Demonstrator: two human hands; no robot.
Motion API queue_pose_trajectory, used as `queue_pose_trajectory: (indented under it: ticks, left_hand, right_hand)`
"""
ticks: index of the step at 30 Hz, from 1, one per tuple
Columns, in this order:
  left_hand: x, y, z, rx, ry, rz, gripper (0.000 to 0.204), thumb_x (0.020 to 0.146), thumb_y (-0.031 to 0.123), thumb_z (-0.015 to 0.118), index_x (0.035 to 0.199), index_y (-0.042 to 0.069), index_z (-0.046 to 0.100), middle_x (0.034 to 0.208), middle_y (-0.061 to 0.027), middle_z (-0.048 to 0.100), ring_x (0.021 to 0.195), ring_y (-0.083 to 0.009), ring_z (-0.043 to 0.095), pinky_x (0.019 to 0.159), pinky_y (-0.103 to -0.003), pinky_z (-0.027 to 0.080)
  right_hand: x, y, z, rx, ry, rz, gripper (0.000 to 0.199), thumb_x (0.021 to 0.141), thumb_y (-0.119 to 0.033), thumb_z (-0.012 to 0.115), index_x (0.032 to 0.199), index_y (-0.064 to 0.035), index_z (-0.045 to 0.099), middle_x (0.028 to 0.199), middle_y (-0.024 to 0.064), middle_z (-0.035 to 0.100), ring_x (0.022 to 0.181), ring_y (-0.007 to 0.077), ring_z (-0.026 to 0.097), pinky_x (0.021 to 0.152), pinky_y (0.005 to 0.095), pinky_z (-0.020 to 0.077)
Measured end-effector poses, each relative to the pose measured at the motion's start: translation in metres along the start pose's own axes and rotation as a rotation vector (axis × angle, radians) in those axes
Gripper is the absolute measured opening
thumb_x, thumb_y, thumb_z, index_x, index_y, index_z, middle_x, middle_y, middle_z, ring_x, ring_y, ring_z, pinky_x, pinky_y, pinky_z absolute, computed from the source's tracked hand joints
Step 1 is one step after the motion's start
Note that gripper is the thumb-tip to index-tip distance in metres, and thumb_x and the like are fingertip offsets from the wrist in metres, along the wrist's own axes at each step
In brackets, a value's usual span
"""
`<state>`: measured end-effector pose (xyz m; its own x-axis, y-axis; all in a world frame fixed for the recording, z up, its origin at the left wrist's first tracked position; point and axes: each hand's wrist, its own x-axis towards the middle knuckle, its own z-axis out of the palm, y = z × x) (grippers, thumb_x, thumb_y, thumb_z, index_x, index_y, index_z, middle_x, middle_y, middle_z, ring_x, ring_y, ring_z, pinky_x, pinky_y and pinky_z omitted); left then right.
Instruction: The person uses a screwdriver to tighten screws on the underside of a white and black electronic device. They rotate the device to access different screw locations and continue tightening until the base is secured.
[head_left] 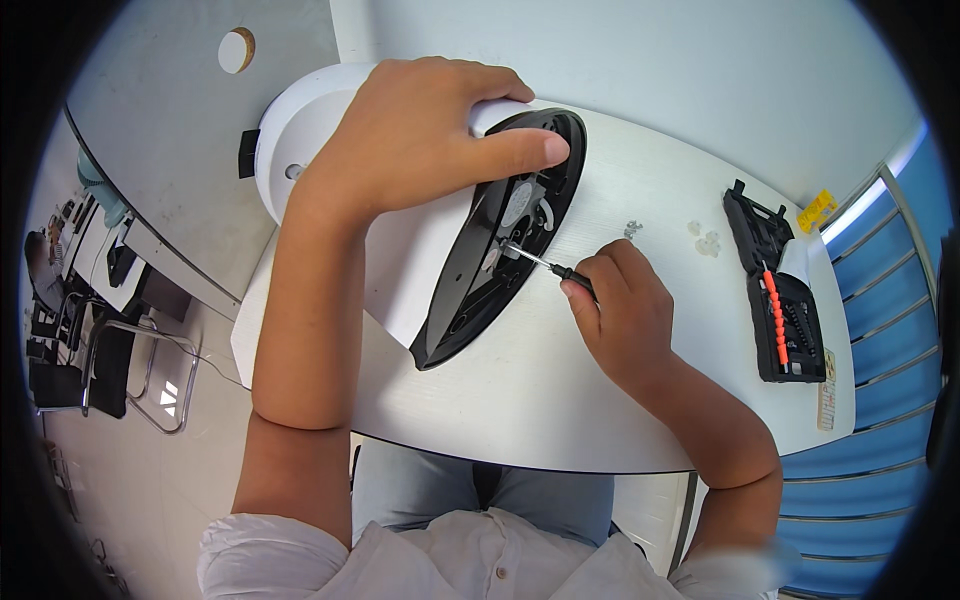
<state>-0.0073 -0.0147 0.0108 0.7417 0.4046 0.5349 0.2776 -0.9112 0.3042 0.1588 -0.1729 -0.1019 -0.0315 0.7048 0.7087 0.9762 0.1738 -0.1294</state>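
Got a white plastic appliance (pixel 408 272) tipped over on a white table (pixel 540 425), black underside (pixel 455 320) turned to the right, with grey and pale parts showing inside. Clasped from above by the left hand (pixel 415 135), with the thumb across the black rim, fingers bent over the top and some fingertips hidden. Gripped in the curled fingers of the right hand (pixel 632 310): a slim black-handled screwdriver (pixel 562 271), metal shaft reaching in among those parts. Can't tell exactly what's under the tip.

As for the table: white, faint wood grain. Near the right hand, a small clump of silvery bits (pixel 632 229), then a few clear-ish pieces (pixel 708 243). Further right, an open black tool case (pixel 760 235) with an orange flexible shaft (pixel 775 312) in it, plus a translucent strip (pixel 827 390) and a yellow packet (pixel 818 208) close by.

Roomwise: white wall (pixel 640 60) behind, grey panel (pixel 180 130) with a round opening at left, metal rails (pixel 880 290) over blue at right. Way off left, glossy floor (pixel 120 480), black chair (pixel 115 375), another person (pixel 45 275) by a second table (pixel 95 255).

Labels? Marks on the yellow packet, too small to read. Same with the translucent strip.
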Motion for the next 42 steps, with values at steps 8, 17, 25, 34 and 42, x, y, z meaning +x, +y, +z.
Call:
queue_pose_trajectory:
  ticks: [8,17,25,34,42]
  left_hand:
    - [-0.0001,0.0025,0.0022,0.016,0.033,-0.026,0.064,0.072,0.054,0.061,0.101,-0.002,0.066,0.086,-0.0177,0.066,0.079,-0.0284,0.063,0.075,-0.034,0.048]
    - [-0.0005,0.006,0.0044,0.001,0.044,-0.031,0.066,0.072,0.057,0.061,0.1,-0.002,0.066,0.085,-0.018,0.066,0.077,-0.0295,0.063,0.074,-0.034,0.049]
    - [0.0,0.006,0.0033,0.019,0.032,-0.044,0.065,0.072,0.056,0.062,0.1,-0.002,0.066,0.086,-0.0183,0.066,0.079,-0.0298,0.063,0.075,-0.034,0.048]
    - [-0.001,0.0053,0.0023,0.025,0.022,-0.044,0.067,0.071,0.057,0.062,0.102,-0.002,0.066,0.09,-0.0186,0.066,0.082,-0.0296,0.063,0.077,-0.034,0.048]
    - [-0.0035,-0.0009,0.0012,0.009,0.029,0.054,0.071,0.072,0.06,0.061,0.106,-0.002,0.065,0.094,-0.0195,0.066,0.089,-0.0307,0.064,0.081,-0.035,0.049]
  right_hand:
    - [-0.0019,0.0039,0.002,-0.015,-0.008,-0.013,0.024,0.068,-0.013,0.075,0.08,-0.0069,0.055,0.078,0.0053,0.051,0.061,0.0211,0.055,0.049,0.0298,0.0433]
    - [-0.0008,0.0061,-0.0022,0.004,-0.09,0.09,0.011,0.083,-0.011,0.064,0.078,-0.004,0.058,0.069,0.0071,0.054,0.058,0.0241,0.054,0.051,0.0352,0.0423]
    - [0.0015,0.0049,-0.0043,-0.047,-0.002,-0.058,0.019,0.071,-0.012,0.073,0.076,-0.0075,0.056,0.071,0.0037,0.052,0.06,0.0202,0.052,0.05,0.0326,0.0407]
    - [-0.0056,0.0047,0.0016,0.062,-0.109,0.056,0.022,0.074,-0.019,0.073,0.079,-0.0067,0.055,0.066,0.0061,0.053,0.051,0.0219,0.052,0.046,0.034,0.0402]
    - [-0.0006,0.0034,-0.0024,0.235,-0.191,0.254,0.013,0.08,-0.013,0.066,0.077,-0.0035,0.057,0.066,0.0073,0.054,0.055,0.0251,0.053,0.05,0.0363,0.0426]
